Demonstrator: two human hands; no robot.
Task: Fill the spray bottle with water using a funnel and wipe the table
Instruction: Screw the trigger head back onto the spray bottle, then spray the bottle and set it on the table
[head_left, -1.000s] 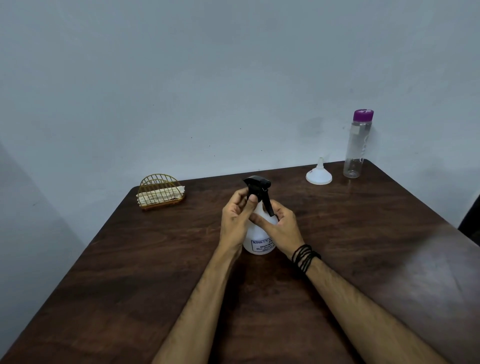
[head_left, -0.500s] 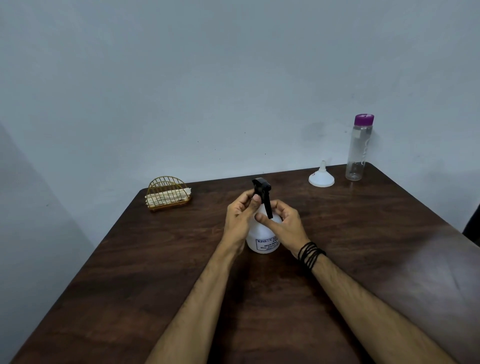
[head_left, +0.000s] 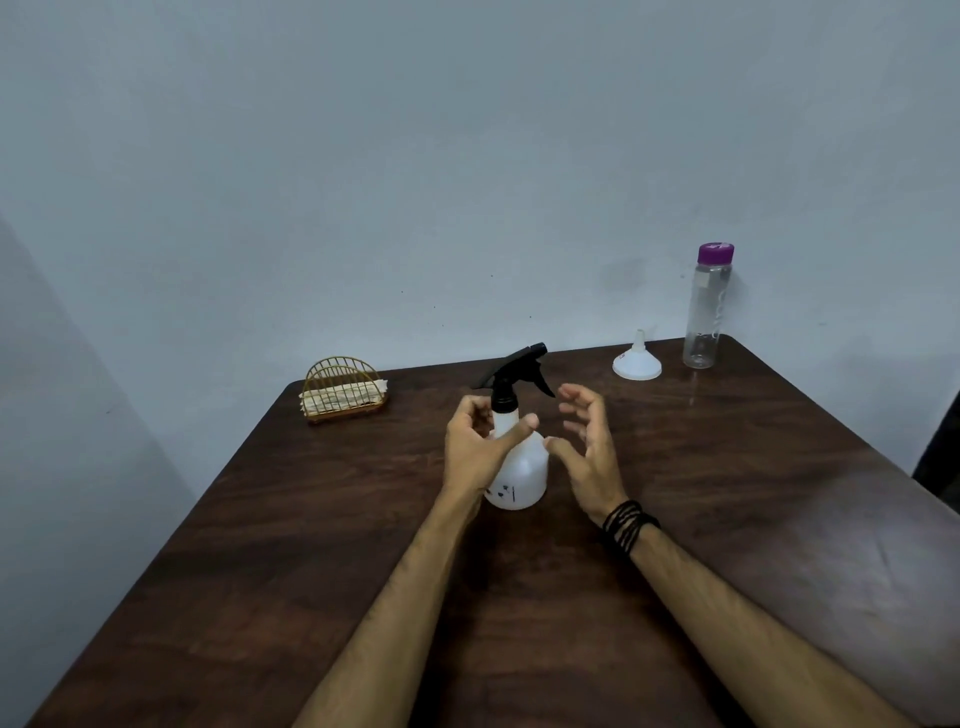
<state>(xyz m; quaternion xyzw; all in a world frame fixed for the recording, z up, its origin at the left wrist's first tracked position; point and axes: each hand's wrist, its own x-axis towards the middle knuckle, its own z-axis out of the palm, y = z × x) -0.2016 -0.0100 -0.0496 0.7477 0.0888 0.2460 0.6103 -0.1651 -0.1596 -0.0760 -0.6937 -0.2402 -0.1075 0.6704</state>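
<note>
Head view: left hand (head_left: 475, 447) seemingly grips the still-capped spray bottle (head_left: 517, 467); right hand (head_left: 587, 447) hovers beside, fingers spread. Funnel (head_left: 637, 361) beyond sits unused; filling and wiping remain.

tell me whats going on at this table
A person sits at a dark wooden table. The left hand grips the neck of a white spray bottle, its black trigger head on. The right hand hovers open beside it, not touching. A white funnel and a purple-capped water bottle wait at the far right, unused.
</note>
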